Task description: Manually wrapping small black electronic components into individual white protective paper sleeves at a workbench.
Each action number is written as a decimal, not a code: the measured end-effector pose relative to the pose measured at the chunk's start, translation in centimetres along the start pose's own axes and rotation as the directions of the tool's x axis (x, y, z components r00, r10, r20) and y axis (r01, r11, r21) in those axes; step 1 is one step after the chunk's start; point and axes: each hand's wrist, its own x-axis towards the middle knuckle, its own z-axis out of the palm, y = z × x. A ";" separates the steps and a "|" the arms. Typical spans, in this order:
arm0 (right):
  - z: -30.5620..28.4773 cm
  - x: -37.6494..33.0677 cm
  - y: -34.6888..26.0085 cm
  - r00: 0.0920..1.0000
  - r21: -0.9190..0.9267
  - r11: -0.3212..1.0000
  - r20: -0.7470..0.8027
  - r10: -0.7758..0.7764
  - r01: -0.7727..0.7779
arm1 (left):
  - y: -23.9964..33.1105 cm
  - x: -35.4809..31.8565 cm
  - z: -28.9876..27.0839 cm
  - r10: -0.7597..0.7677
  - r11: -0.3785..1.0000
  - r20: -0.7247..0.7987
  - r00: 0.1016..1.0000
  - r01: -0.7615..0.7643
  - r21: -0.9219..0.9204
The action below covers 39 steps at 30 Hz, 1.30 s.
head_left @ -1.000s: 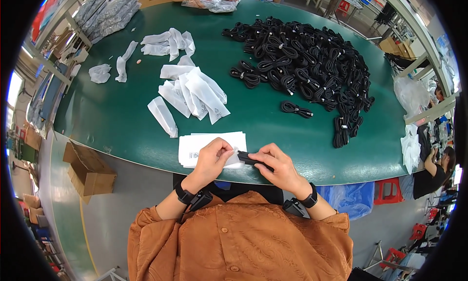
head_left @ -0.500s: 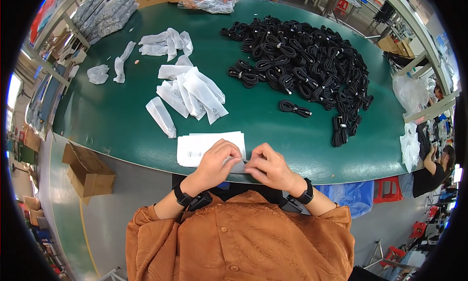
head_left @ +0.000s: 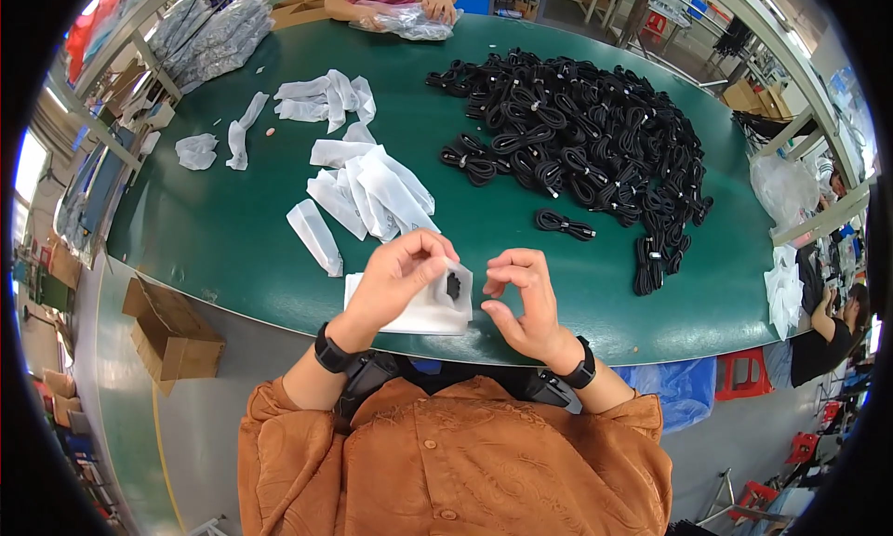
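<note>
Left hand (head_left: 395, 277) pinched closed on thin white foam pouch (head_left: 437, 304), small black coiled cable (head_left: 454, 286) inside at fingertips. Right hand (head_left: 523, 299) just beside, half curled, holding nothing, above green worktop (head_left: 233, 220).

This is a packing floor in a factory or workshop. A broad green-topped counter (head_left: 233, 229) carries a large heap of coiled black cables (head_left: 586, 136) of one kind and scattered white foam sleeve bags (head_left: 372, 187). Across the counter another person's hands (head_left: 437, 6) work at a clear plastic bag (head_left: 405, 20). An open brown cardboard box (head_left: 172, 327) stands on the grey concrete floor (head_left: 186, 424) beside the counter. Metal shelving (head_left: 121, 80) loaded with bagged goods lines the left side, red plastic stools (head_left: 805, 443) stand at the right, and a further worker (head_left: 828, 331) sits there.
</note>
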 end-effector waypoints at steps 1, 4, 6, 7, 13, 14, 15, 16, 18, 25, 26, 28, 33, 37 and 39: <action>-0.3 0.3 -0.3 1.000 -0.023 1.000 0.007 0.009 -0.009 | 0.8 0.4 -0.5 -0.005 1.000 -0.036 0.999 0.005 -0.001; -1.6 1.3 0.3 0.999 -0.203 0.979 0.036 0.005 0.003 | 1.5 2.7 -5.3 -0.096 0.994 -0.258 0.961 0.081 -0.069; -3.2 2.1 1.5 0.997 -0.495 0.868 0.081 -0.005 0.045 | 3.7 5.2 -6.7 0.236 0.962 -0.471 0.850 -0.136 0.237; -4.2 1.9 3.0 0.998 -0.588 0.809 0.049 0.044 -0.007 | 3.4 5.1 -6.5 0.232 0.963 -0.470 0.852 -0.132 0.236; -8.8 -1.9 10.6 0.962 -0.909 0.395 -0.020 0.271 -0.130 | -1.7 -1.6 -2.1 0.197 0.729 -0.058 0.979 -0.107 0.676; -8.9 -2.2 11.0 0.941 -0.907 0.396 -0.001 0.339 -0.144 | -2.9 -2.5 -0.8 0.120 0.741 0.046 0.992 -0.120 0.660; -8.9 -2.4 11.2 0.915 -0.905 0.396 0.018 0.404 -0.157 | -4.0 -3.2 -0.2 0.117 0.743 0.043 0.992 -0.116 0.659; -8.6 -2.6 11.2 0.913 -0.905 0.395 0.018 0.408 -0.159 | -5.1 -3.7 0.3 0.165 0.649 0.116 0.979 -0.196 0.735; -7.1 -3.2 10.6 0.911 -0.786 0.562 -0.005 0.412 -0.259 | -6.2 -4.1 0.9 0.200 0.543 0.193 0.960 -0.273 0.794; -3.6 -3.3 4.0 0.919 -0.396 0.884 0.190 0.345 -0.250 | -7.6 -5.0 1.1 0.070 0.661 -0.048 0.996 -0.011 0.751; -3.6 -3.3 3.2 0.918 -0.365 0.902 0.224 0.327 -0.232 | -7.5 -4.9 1.1 0.071 0.662 -0.044 0.997 -0.013 0.750; -3.7 -3.7 2.2 0.915 -0.382 0.899 0.245 0.322 -0.214 | -6.9 -4.8 1.2 -0.005 0.735 -0.117 0.993 0.083 0.673; -3.6 -4.6 1.3 0.904 -0.417 0.889 0.278 0.323 -0.190 | -5.8 -4.5 2.5 0.251 0.462 0.030 0.967 -0.147 0.875; -3.3 -5.1 1.1 0.913 -0.424 0.889 0.269 0.307 -0.174 | -6.6 -5.0 2.7 0.212 0.431 0.033 0.977 -0.123 0.894; -3.1 -5.3 0.9 0.917 -0.427 0.890 0.266 0.296 -0.163 | -6.5 -5.2 2.5 0.190 0.482 -0.001 0.982 -0.093 0.871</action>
